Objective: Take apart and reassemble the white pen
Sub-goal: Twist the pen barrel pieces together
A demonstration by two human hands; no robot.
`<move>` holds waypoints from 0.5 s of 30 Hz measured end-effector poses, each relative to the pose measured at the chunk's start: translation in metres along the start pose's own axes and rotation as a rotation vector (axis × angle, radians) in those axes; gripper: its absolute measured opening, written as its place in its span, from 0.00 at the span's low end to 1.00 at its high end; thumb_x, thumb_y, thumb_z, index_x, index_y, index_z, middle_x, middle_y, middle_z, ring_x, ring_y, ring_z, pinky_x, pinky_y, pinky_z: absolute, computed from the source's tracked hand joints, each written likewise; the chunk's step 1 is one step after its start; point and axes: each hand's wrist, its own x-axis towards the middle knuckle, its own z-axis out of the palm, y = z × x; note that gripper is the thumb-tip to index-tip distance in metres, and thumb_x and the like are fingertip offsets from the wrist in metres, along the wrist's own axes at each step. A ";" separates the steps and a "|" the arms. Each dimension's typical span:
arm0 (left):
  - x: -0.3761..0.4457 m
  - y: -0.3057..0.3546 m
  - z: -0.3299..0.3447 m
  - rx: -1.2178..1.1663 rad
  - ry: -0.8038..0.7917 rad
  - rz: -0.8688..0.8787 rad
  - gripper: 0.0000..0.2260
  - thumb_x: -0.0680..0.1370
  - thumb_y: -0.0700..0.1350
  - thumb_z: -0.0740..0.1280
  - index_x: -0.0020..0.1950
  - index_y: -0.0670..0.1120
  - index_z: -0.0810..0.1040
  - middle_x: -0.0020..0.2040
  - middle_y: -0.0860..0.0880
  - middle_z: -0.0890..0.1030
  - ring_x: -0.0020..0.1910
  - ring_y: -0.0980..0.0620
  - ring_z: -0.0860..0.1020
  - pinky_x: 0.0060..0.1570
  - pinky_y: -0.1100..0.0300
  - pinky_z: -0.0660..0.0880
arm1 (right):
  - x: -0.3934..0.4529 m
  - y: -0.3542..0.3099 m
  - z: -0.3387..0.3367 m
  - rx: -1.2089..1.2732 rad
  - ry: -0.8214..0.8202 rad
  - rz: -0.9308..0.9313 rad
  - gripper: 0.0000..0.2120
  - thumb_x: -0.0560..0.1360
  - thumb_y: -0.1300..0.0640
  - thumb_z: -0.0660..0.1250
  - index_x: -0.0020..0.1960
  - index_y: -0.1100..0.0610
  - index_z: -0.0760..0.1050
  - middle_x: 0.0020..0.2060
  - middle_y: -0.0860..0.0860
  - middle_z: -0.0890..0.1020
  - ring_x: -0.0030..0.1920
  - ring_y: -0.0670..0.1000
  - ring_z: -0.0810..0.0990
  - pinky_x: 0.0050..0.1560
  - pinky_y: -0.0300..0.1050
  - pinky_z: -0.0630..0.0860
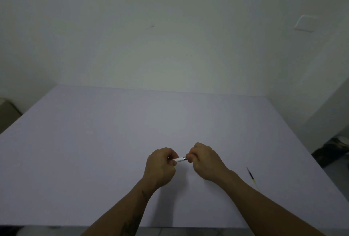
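Observation:
The white pen (180,159) is held level above the table between both hands, only a short white stretch with a silver ring showing. My left hand (160,165) is closed around its left end. My right hand (204,160) is closed around its right end, just past the silver ring. The pen's ends are hidden inside the fists. A thin dark refill (251,175) with a yellow-green end lies on the table to the right of my right forearm.
The pale lavender table (113,141) reaches back to a white wall. Its right edge runs close to the refill, with dark objects (332,150) on the floor beyond. A beige object (7,114) stands off the table's left side.

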 end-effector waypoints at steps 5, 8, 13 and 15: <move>-0.001 -0.001 -0.001 0.004 0.008 -0.010 0.05 0.74 0.39 0.70 0.45 0.49 0.81 0.43 0.50 0.81 0.42 0.51 0.78 0.48 0.55 0.80 | -0.006 0.000 0.002 0.101 0.028 -0.005 0.11 0.75 0.53 0.70 0.56 0.51 0.76 0.46 0.43 0.74 0.47 0.45 0.75 0.45 0.34 0.70; -0.002 -0.002 -0.002 0.000 0.011 -0.014 0.05 0.74 0.39 0.70 0.44 0.49 0.81 0.42 0.51 0.81 0.42 0.51 0.78 0.48 0.54 0.80 | -0.005 -0.002 0.002 0.074 0.025 -0.019 0.08 0.74 0.56 0.70 0.52 0.50 0.75 0.46 0.44 0.75 0.46 0.46 0.75 0.45 0.32 0.69; -0.004 -0.002 -0.003 -0.005 0.011 -0.002 0.06 0.74 0.39 0.69 0.44 0.49 0.81 0.42 0.51 0.81 0.41 0.52 0.78 0.47 0.54 0.80 | -0.002 -0.003 0.004 0.031 0.047 -0.019 0.01 0.76 0.57 0.68 0.47 0.54 0.78 0.42 0.45 0.75 0.42 0.47 0.75 0.40 0.33 0.68; -0.005 -0.003 -0.003 -0.008 0.023 0.004 0.06 0.74 0.39 0.69 0.43 0.50 0.80 0.42 0.51 0.81 0.41 0.52 0.78 0.47 0.54 0.80 | -0.001 -0.005 0.004 0.015 0.024 -0.008 0.06 0.78 0.55 0.65 0.46 0.56 0.80 0.43 0.48 0.77 0.42 0.49 0.76 0.41 0.39 0.72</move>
